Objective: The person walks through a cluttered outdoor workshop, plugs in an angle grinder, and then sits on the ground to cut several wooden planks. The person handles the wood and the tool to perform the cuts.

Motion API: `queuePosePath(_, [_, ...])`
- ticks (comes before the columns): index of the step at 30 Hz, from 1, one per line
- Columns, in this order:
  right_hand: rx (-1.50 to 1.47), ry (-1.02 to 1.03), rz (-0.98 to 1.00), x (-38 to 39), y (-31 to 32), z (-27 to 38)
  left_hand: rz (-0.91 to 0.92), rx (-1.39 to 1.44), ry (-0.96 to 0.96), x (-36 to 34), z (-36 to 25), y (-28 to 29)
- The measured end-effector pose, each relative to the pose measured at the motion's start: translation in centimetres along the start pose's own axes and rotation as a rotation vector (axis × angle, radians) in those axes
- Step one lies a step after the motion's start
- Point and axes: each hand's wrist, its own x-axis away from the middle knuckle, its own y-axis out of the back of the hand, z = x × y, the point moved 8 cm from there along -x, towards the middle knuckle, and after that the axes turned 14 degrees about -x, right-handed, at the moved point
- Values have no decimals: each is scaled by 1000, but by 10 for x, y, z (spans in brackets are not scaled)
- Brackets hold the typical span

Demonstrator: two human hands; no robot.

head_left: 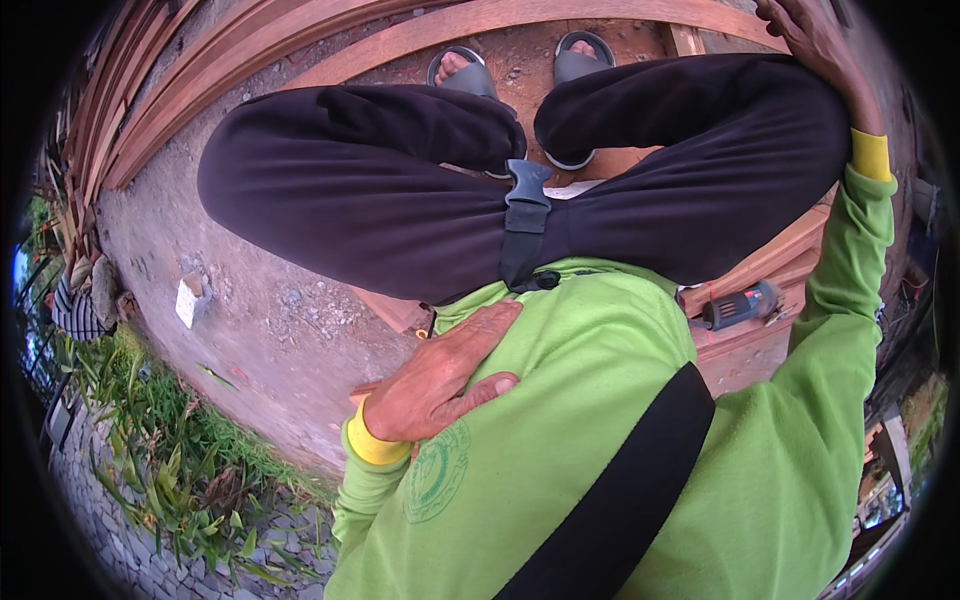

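Note:
My left hand (447, 372) lies flat on the front of my green shirt (560, 420), its thumb apart from the fingers, holding nothing. At the upper right, my right hand (822, 48) rests against the outer side of my bent right knee (800, 100). Its fingers stretch past the knee, and nothing shows in them. A black strap with a grey plastic buckle (527, 195) hangs at my waist between the two thighs. Beside my right hip, a dark grey handheld power tool (740, 306) lies on wooden boards, partly hidden by my thigh.
Long reddish-brown planks (200, 85) are stacked at the far left. A curved-looking board (400, 45) runs beyond my sandalled feet (465, 72). A white block (192, 299) sits on the dirt ground at left. Green plants (180, 460) border grey paving stones (130, 545) at lower left.

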Motion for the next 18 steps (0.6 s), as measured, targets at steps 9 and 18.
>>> queuePosePath(9, [11,-35,28,-8,2,-29,-23,48,122,-10,21,10])
queuePosePath(18, [-58,54,45,-16,-11,-56,17,245,177,-28,40,10])
